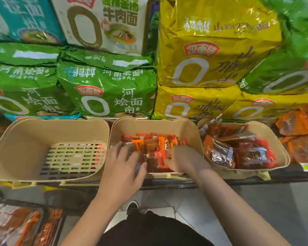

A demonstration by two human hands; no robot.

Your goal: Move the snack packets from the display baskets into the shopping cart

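Observation:
Three beige display baskets stand in a row on a shelf. The left basket (21,139) holds nothing and shows its slotted floor. The middle basket (155,125) holds several small orange and red snack packets (155,146). Both my hands reach into it. My left hand (123,164) lies over the packets at the basket's left side, fingers spread and bent. My right hand (181,158) pinches packets at the right side. The right basket (267,132) is full of red and silver snack packets (238,153). No shopping cart shows.
Large green, yellow and white noodle bags (110,89) are stacked behind the baskets. Orange packets (299,132) pile up at the far right. A lower shelf at the bottom left holds more packets (12,224). Grey floor and my shoe (132,206) are below.

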